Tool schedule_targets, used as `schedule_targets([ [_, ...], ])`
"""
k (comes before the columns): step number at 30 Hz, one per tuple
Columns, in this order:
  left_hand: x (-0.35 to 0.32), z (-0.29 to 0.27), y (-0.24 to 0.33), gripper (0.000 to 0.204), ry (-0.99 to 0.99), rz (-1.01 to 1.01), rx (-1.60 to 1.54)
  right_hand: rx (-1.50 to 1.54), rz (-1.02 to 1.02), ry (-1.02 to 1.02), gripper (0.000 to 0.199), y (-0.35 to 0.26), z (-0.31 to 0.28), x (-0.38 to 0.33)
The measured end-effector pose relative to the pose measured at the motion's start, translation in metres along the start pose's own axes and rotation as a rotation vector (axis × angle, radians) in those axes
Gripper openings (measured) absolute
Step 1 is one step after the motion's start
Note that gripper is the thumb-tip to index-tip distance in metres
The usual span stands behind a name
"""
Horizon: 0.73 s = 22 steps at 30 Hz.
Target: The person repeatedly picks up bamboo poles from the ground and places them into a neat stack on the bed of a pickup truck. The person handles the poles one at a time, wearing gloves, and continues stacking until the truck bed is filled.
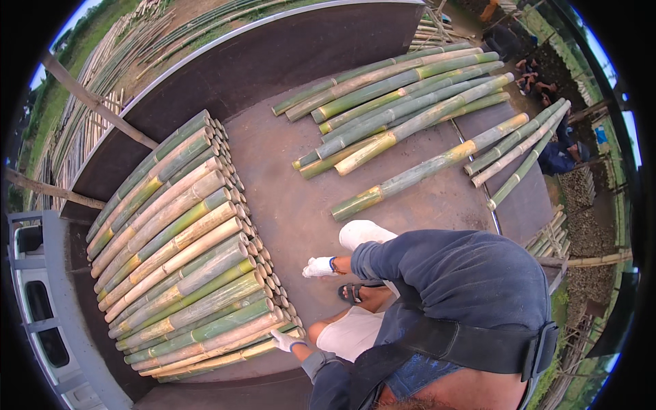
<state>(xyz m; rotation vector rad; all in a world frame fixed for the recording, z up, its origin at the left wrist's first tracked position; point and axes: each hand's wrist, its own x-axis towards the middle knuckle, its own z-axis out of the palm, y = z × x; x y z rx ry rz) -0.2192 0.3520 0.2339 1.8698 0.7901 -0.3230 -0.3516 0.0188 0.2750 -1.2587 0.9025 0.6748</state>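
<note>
A large stack of cut bamboo poles (184, 260), green and tan, fills the left side of the truck bed, hollow ends facing me. My left hand (287, 339), in a white glove, rests at the near end of the stack against the low poles' ends, fingers stretched out rather than wrapped around one. My right hand (320, 266), gloved in white with a blue cuff, hangs over the bed a little right of the stack. Its fingers look loosely extended, with nothing visible in them. Near it lies a single thick bamboo pole (424, 171), apart from both hands.
More bamboo poles (410, 96) lie side by side at the far right. Thinner poles (519, 147) stick out over the bed's right edge. A dark side wall (273, 58) bounds the far side; the truck cab (51, 321) stands left. My sandalled foot (352, 294) is between my hands.
</note>
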Motion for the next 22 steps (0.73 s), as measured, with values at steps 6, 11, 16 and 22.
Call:
schedule_targets([
  [6, -0.109, -0.075, 0.069, 0.059, -0.591, -0.384, 0.335, 0.607, -0.085, 0.325, 0.06, 0.015, -0.097, -0.183],
  [11, -0.222, -0.082, 0.162, 0.043, -0.679, -0.391, 0.514, 0.421, 0.218, 0.693, 0.076, 0.119, -0.147, -0.319],
  [16, -0.304, -0.036, 0.261, 0.018, -0.837, -0.032, 0.436, 0.147, 0.554, 0.665, 0.075, 0.233, -0.139, -0.407],
  [22, -0.3, 0.04, 0.361, 0.05, -1.059, -0.034, 0.65, 0.75, 0.599, 1.087, 0.087, 0.216, -0.071, -0.52],
])
